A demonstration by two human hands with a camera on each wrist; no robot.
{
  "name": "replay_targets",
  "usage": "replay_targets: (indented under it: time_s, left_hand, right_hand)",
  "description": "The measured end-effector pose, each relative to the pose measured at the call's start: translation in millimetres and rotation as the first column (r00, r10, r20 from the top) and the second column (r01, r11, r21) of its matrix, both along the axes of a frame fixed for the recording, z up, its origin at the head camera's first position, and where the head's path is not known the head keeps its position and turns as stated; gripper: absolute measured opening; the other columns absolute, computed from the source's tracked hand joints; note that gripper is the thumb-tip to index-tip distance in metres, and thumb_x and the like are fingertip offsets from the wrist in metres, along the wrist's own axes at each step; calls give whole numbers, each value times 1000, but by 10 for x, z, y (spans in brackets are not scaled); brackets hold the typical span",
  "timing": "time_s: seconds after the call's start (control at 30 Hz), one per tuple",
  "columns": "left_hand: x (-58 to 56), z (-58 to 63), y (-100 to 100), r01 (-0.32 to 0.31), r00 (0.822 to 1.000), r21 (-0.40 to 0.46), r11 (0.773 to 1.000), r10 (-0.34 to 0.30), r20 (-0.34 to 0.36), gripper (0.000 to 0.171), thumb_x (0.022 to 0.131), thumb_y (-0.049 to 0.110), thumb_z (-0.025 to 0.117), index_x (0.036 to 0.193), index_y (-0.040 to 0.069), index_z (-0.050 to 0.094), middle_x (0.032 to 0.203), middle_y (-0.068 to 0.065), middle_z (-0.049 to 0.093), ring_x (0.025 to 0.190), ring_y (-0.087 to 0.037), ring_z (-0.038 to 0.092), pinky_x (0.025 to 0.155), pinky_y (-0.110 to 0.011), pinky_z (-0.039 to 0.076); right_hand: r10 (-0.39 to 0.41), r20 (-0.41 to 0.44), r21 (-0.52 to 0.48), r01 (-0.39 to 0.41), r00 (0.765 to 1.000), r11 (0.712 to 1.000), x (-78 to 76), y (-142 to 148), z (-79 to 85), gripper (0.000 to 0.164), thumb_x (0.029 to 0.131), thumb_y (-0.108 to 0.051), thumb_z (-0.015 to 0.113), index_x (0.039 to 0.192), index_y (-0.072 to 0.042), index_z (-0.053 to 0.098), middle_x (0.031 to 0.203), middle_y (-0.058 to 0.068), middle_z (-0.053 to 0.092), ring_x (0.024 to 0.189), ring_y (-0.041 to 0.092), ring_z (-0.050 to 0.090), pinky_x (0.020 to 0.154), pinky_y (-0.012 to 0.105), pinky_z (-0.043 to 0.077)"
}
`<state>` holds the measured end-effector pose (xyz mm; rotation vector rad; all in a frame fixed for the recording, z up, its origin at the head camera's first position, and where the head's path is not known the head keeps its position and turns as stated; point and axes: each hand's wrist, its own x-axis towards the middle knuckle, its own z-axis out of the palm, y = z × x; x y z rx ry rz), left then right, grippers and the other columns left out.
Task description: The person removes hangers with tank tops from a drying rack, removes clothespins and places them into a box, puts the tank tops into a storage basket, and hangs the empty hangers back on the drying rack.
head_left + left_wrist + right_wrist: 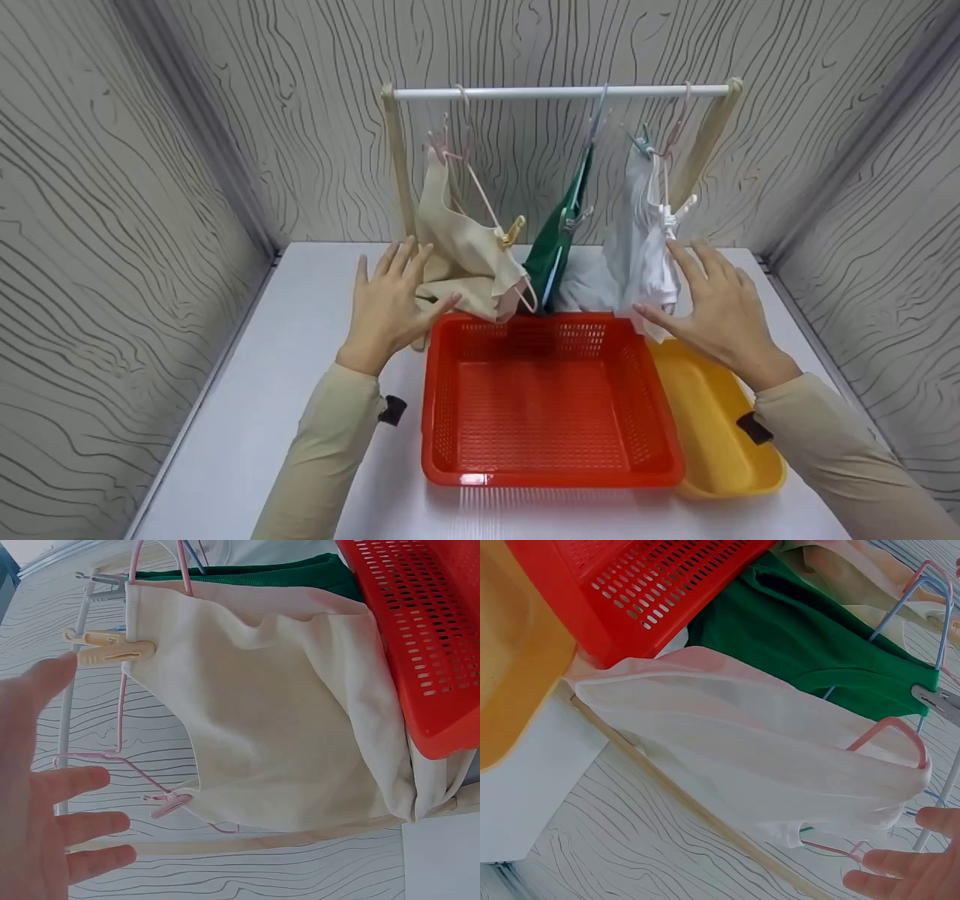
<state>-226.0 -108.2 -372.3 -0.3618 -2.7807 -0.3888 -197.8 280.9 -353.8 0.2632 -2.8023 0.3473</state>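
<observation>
Three garments hang from a rack: a cream one (469, 244) on a pink hanger, a green one (553, 244) on a blue hanger and a white one (637, 232) on a pink hanger. My left hand (386, 307) is spread beside the cream garment, thumb near its lower part. In the left wrist view, a beige clothespin (116, 652) clips that garment close to my thumb, and a pink clothespin (172, 805) clips its other side. My right hand (716, 319) is spread by the white garment, its fingers straight and holding nothing. A grey clothespin (937, 701) grips the green garment.
The white rack bar (555, 93) runs between wooden posts (397, 150) at the back. A red perforated basket (555, 478) stands in front of the garments, with a yellow bin (724, 450) at its right. Wood-patterned walls (322, 150) enclose the white table (300, 300).
</observation>
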Motion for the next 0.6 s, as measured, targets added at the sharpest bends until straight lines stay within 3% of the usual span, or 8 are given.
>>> replay_targets:
  time_s: [0.23, 0.43, 0.6]
  left_hand:
    - [11, -18, 30, 29, 999, 26, 999, -28, -22, 72, 88, 60, 52, 145, 16, 43, 152, -11, 43, 142, -33, 39, 116, -64, 25]
    - [27, -31, 74, 61, 998, 14, 998, -61, -20, 63, 93, 52, 52, 143, 14, 45, 147, -10, 50, 135, -31, 47, 113, -59, 34]
    - [29, -65, 112, 107, 989, 34, 994, -103, -104, 51, 95, 41, 56, 135, 10, 53, 138, -11, 58, 123, -32, 58, 108, -54, 42]
  right_hand:
    - [11, -22, -25, -12, 1000, 1000, 48, -24, -8, 79, 89, -52, 58, 151, -13, 29, 150, 26, 37, 133, 49, 37, 101, 70, 33]
    - [30, -124, -116, -44, 992, 992, 89, -67, -40, 61, 94, -33, 58, 141, 0, 41, 138, 28, 48, 125, 47, 45, 101, 65, 38]
    - [24, -190, -147, -53, 981, 988, 122, -95, -46, 51, 95, -28, 58, 133, 4, 48, 126, 29, 56, 116, 45, 52, 97, 61, 44]
